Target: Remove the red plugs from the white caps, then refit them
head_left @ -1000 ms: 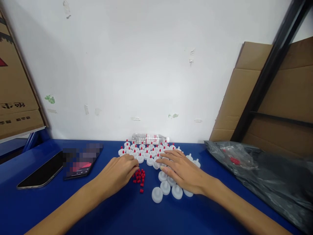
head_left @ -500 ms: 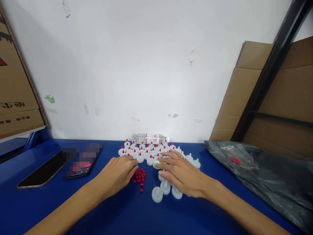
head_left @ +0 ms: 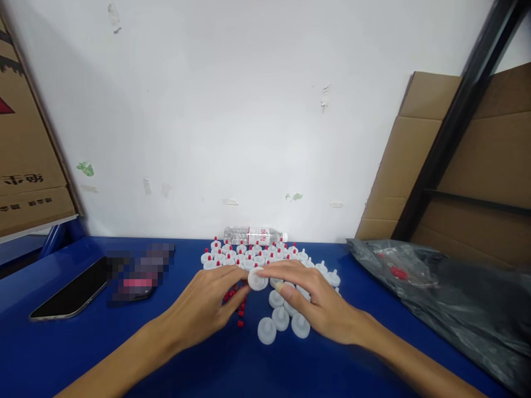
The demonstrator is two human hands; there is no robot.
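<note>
Gripping 1 white lid (head_left: 258,281) at center, my right hand (head_left: 313,293) meets my left hand (head_left: 207,294), whose hold I cannot tell; behind, red-tipped lids (head_left: 249,255) look done, while bare lids (head_left: 280,319) and loose red caps (head_left: 241,313) remain.

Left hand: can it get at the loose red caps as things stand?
Probably yes: the left hand is right by the loose red caps, partly hiding them, and nothing else seems in the way. Its fingertips are at a white spouted cap, though; grip unclear.
</note>
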